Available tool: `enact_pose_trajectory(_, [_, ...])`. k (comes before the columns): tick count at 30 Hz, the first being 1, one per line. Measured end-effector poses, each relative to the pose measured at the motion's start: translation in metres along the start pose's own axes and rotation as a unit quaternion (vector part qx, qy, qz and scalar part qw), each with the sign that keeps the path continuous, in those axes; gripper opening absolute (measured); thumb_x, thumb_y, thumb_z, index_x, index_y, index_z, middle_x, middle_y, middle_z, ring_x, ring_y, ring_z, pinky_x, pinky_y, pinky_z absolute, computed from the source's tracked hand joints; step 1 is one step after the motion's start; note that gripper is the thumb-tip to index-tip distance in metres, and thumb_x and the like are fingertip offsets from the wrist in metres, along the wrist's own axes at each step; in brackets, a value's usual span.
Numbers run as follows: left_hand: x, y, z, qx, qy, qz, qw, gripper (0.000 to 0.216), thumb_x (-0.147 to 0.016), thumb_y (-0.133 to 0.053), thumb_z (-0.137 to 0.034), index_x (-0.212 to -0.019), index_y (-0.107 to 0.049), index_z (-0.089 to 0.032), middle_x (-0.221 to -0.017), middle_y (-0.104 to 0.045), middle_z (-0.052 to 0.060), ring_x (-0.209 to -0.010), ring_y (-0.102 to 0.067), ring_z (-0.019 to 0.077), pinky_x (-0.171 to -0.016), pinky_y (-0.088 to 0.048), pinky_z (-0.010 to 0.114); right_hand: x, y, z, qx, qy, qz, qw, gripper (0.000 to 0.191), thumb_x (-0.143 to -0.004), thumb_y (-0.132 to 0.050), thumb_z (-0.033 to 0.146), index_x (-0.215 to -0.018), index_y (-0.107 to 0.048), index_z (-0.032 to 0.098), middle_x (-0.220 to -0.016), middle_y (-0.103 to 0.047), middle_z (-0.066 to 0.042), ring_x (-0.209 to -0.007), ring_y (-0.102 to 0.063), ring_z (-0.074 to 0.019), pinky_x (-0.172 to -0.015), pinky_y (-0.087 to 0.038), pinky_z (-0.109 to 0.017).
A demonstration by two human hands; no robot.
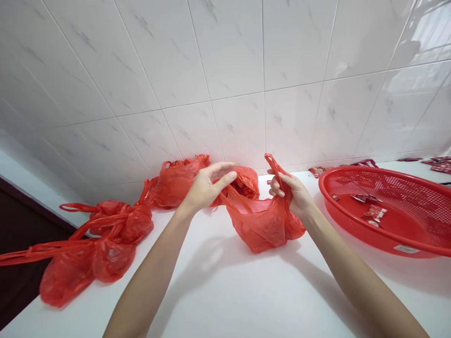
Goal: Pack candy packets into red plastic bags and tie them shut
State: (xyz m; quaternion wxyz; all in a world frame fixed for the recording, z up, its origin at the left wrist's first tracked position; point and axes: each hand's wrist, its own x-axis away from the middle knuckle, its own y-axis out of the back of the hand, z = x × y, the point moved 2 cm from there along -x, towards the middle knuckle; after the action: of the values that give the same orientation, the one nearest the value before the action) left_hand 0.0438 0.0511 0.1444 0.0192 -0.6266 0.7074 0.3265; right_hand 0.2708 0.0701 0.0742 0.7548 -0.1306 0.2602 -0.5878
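Observation:
A thin red plastic bag (259,225) hangs between my two hands over the white table, its mouth spread. My right hand (294,192) is closed round the bag's right side, and a handle loop sticks up above the fingers. My left hand (207,185) is at the bag's left edge, which stretches up to it. Its thumb and forefinger are apart; the lower fingers, which seem to grip the edge, are mostly hidden. Just behind my left hand lies another red bag (248,180), with bunched red plastic visible in its opening. What the held bag contains cannot be made out.
Several filled, tied red bags (114,256) lie along the left side, some handles reaching past the table edge. A large red perforated basket (373,241) stands at the right with a few small packets (375,213) inside. More packets (442,164) lie behind it by the tiled wall (239,56).

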Motion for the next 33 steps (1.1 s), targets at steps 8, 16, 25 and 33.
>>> enact_pose_trajectory(8, [0.024,0.016,0.022,-0.009,0.062,-0.053,0.997,0.043,-0.078,-0.07,-0.06,-0.086,-0.071,-0.018,-0.096,-0.075,0.008,-0.096,-0.069,0.0252,-0.091,-0.055,0.039,-0.003,0.004,-0.001,0.005,-0.009,-0.01,1.0,0.024,-0.075,-0.076,0.039,-0.09,-0.072,0.02,-0.054,-0.046,0.007,-0.048,-0.03,-0.009,-0.054,-0.04,-0.026])
enact_pose_trajectory(16, [0.027,-0.015,0.025,0.052,0.058,0.067,0.995,0.047,-0.08,-0.074,-0.052,-0.114,-0.074,-0.02,-0.118,-0.073,0.011,-0.105,-0.068,0.0295,-0.083,-0.059,0.039,-0.003,0.004,-0.004,0.017,-0.016,-0.009,1.0,0.023,-0.077,-0.075,0.04,-0.089,-0.071,0.021,-0.056,-0.049,0.006,-0.048,-0.033,-0.0092,-0.055,-0.042,-0.027])
enact_pose_trajectory(25, [0.013,-0.008,0.016,0.123,0.029,0.041,0.991,0.035,-0.087,-0.067,-0.051,-0.088,-0.076,-0.017,-0.087,-0.073,0.008,-0.081,-0.068,0.0196,-0.08,-0.057,0.034,-0.003,0.011,-0.001,0.025,-0.006,-0.018,0.999,0.025,-0.078,-0.076,0.043,-0.088,-0.073,0.02,-0.053,-0.048,0.006,-0.048,-0.031,-0.0089,-0.056,-0.04,-0.027])
enact_pose_trajectory(33, [0.012,0.005,-0.001,-0.025,0.086,0.031,0.995,0.024,-0.074,-0.075,-0.043,-0.082,-0.076,-0.02,-0.058,-0.059,-0.001,-0.048,-0.052,0.0122,-0.044,-0.043,0.023,-0.005,0.013,-0.001,0.024,-0.013,-0.034,0.999,0.025,-0.076,-0.077,0.042,-0.086,-0.071,0.02,-0.052,-0.048,0.006,-0.046,-0.031,-0.0083,-0.053,-0.037,-0.027])
